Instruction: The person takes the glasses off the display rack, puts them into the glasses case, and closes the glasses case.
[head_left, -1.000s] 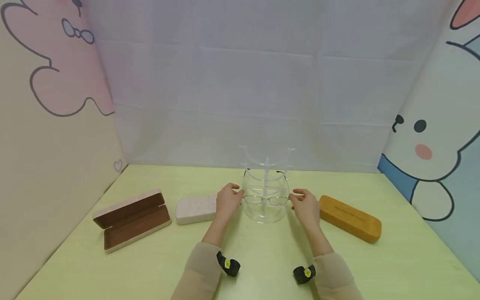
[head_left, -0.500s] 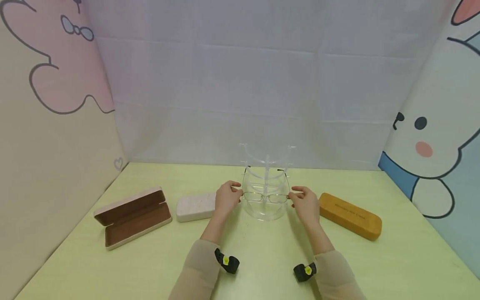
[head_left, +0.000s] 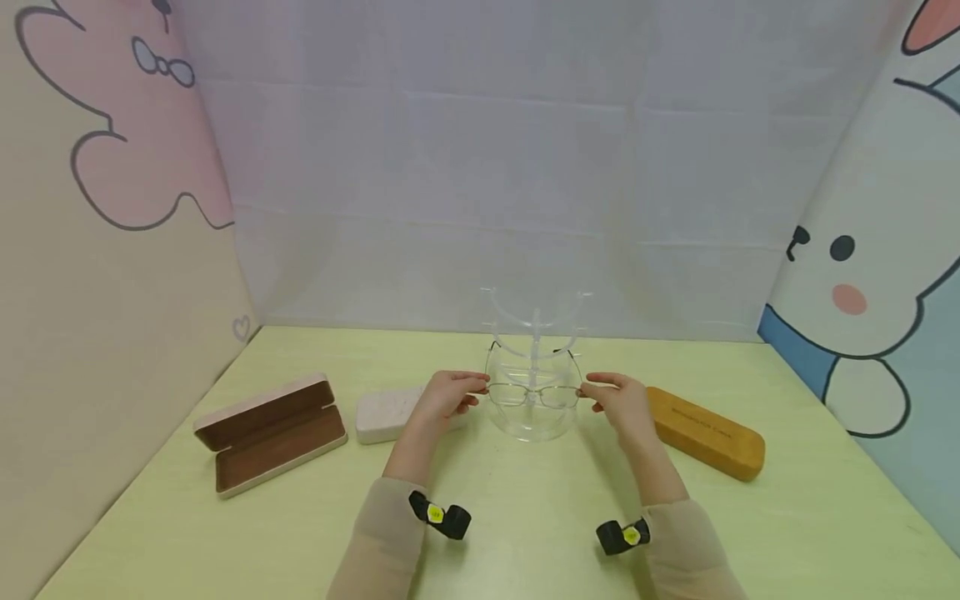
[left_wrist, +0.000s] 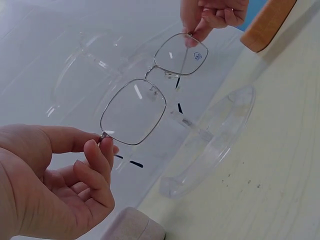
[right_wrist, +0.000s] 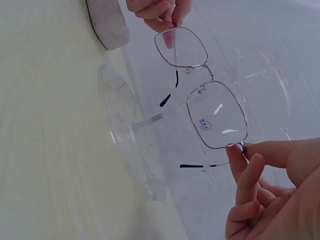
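Nearest, two beige sleeves (head_left: 390, 533) run off the lower edge, each with a black wrist device (head_left: 615, 537). Beyond them, the left hand (head_left: 442, 396) and right hand (head_left: 628, 406) pinch the thin metal-framed eyeglasses (head_left: 508, 395) at opposite hinges, between thumb and fingers. The frame is held in front of the clear display stand (head_left: 535, 346), arms unfolded backward; whether those arms touch it cannot be told, since its transparent bars nearly vanish against the wall. Both wrist views show a blue printed mark (right_wrist: 205, 124) on the lens beside the right hand, not discernible from the head. An open glasses case (head_left: 279, 448) at left shows brown lining. The white case (head_left: 382, 415), partly covered by the left hand, and the mustard case (head_left: 705, 433), its lettering too small to read, are closed, their insides hidden. Farthest stands a pale wall sheet (head_left: 480, 167).
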